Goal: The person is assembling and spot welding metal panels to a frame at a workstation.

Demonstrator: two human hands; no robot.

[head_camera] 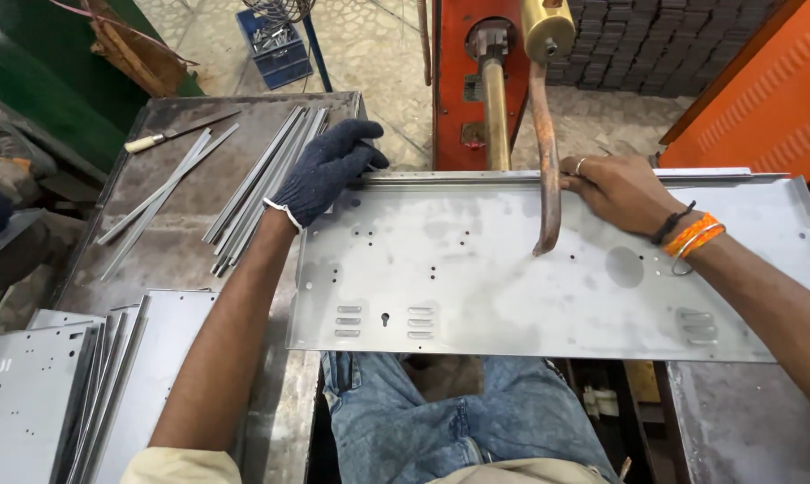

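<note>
A large flat grey sheet-metal panel (530, 278), punched with small holes and louvre slots, lies across the person's lap in blue jeans (441, 421), spanning from the steel counter (168, 224) at 9 o'clock to another metal surface (745, 421) at 4 o'clock. Along its far edge, at 12 o'clock, runs a narrow grey metal strip (477, 177). The left hand (326, 170), in a dark blue knit glove, presses down on the strip's left end with fingers curled over it. The right hand (616, 190), bare with a ring and orange bracelets at the wrist, is clenched on the strip just right of the welder's curved copper electrode arm (546, 161), whose tip meets the panel. Behind it stands the red spot-welding machine (477, 81) with a brass lower arm (495, 112).

On the counter at 10 o'clock lies a bundle of long grey metal strips (262, 184), with a few loose strips (159, 202) and a pale-handled knife (176, 133) beyond. At 8 o'clock sits a stack of similar grey panels (64, 394). A blue crate (275, 45) stands on the floor at 11 o'clock.
</note>
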